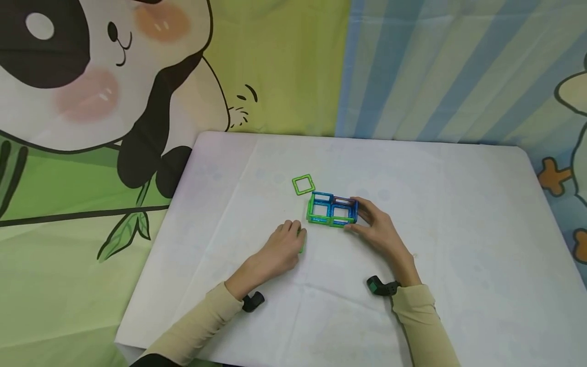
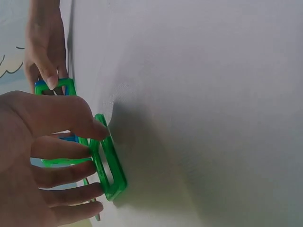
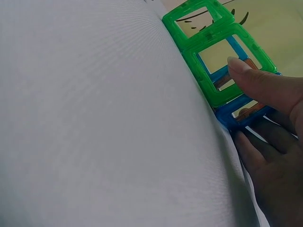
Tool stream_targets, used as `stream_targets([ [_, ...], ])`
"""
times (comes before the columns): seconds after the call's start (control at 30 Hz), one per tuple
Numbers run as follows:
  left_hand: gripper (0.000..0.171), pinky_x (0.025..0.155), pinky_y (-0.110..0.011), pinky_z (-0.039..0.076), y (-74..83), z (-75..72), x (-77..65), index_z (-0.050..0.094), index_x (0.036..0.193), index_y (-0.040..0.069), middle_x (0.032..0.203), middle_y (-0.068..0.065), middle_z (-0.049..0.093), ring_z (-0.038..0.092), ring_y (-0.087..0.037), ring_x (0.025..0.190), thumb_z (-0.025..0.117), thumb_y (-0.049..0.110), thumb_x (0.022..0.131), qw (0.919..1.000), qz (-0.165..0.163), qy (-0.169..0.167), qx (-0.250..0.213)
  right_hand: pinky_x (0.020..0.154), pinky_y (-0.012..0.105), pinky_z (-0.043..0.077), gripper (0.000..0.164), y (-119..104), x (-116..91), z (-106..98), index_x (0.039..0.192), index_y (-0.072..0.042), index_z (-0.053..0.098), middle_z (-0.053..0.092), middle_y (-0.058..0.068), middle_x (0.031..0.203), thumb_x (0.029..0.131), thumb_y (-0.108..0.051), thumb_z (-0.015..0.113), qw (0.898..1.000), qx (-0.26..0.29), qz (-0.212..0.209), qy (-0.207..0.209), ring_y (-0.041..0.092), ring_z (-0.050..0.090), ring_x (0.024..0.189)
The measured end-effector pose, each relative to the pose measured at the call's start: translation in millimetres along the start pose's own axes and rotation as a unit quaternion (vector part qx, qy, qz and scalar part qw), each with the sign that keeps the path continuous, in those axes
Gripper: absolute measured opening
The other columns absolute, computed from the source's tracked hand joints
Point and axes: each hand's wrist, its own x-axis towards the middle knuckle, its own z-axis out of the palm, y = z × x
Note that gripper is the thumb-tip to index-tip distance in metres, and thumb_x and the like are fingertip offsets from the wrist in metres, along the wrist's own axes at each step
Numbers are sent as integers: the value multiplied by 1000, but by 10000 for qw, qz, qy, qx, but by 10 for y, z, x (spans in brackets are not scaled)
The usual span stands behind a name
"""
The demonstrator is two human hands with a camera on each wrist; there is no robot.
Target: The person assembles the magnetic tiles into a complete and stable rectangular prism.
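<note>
A low open structure of green and blue square magnetic tiles (image 1: 331, 210) stands on the white table (image 1: 458, 229). My right hand (image 1: 378, 224) grips its right end; in the right wrist view the thumb (image 3: 258, 82) lies over a green tile and the other fingers are at the blue end. My left hand (image 1: 281, 247), just nearer the front and left of the structure, pinches a single green magnetic tile (image 2: 113, 170) between thumb and fingers. That tile is tilted and mostly hidden by the hand in the head view.
Another green square tile (image 1: 303, 184) lies flat just beyond the structure's left corner. A cartoon-printed cloth (image 1: 284, 66) hangs behind the table's back edge. Dark wrist cameras (image 1: 382, 286) sit at both sleeve cuffs.
</note>
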Motion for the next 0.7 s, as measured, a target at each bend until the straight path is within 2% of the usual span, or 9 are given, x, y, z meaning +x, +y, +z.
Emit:
stream_targets([
  [0.13,37,79,-34,50,-22,6,16,63,122,-7,113,-17,55,47,-25,92,69,-5,85,10000,67,-24,-22,115,46,41,82,1,-1,0,156,-11,42,43,20,159,86,-22,85,10000,18,24,-2,38,49,143],
  [0.4,44,82,-35,50,-77,-3,22,58,126,-8,114,-19,55,47,-26,96,68,-3,84,9994,-56,-88,-322,116,50,41,82,0,-3,13,156,-12,42,44,21,158,87,-22,85,10000,77,-20,-11,38,49,142],
  [0.57,54,83,-32,48,-102,-56,37,57,132,-5,121,-15,56,48,-24,102,75,6,82,9955,-22,-34,-947,116,51,41,81,-5,-4,12,156,-12,42,44,21,158,87,-22,85,10000,68,-21,-5,38,49,142],
  [0.7,61,87,-32,50,-100,-139,67,56,139,-1,129,-12,55,49,-21,110,78,13,84,9864,334,177,-1600,116,51,41,81,-10,-7,8,156,-11,42,44,21,158,87,-21,84,9999,93,-51,7,39,50,142],
])
